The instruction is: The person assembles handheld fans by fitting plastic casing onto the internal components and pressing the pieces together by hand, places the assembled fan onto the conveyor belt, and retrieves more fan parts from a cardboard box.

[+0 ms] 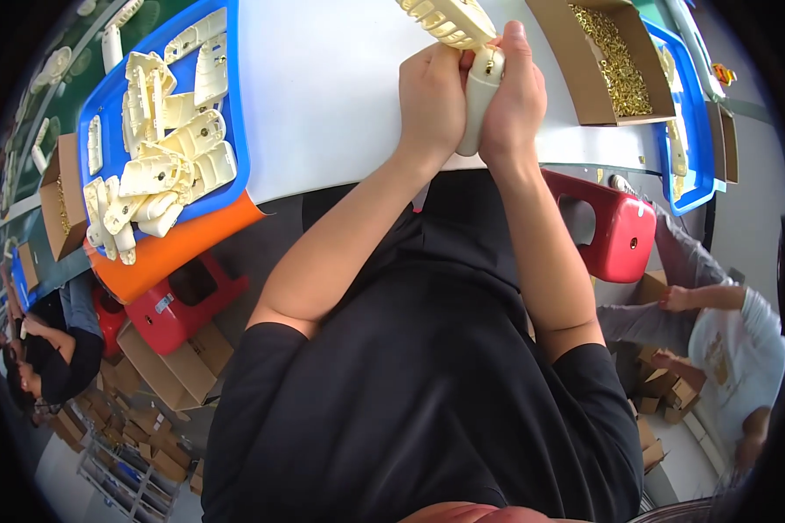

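Note:
Both hands are together over the white tabletop, wrapped round a cream plastic housing [481,100]. Its smooth, rounded body points down between my palms, and a small brass-coloured piece sits near its upper end. Above it a ribbed cream half-shell [449,19] slants up to the left; whether the two are joined cannot be made out. My left hand [433,106] is closed against the left side, its fingertips partly hidden. My right hand [513,109] grips the right side, thumb pointing up along the top.
A blue tray [242,131] heaped with cream shells [170,166] stands left. An open cardboard box [556,57] of small brass-coloured parts [615,65] is at right, beside another blue tray [694,131]. Red stools [624,228] stand below; other people sit on both sides.

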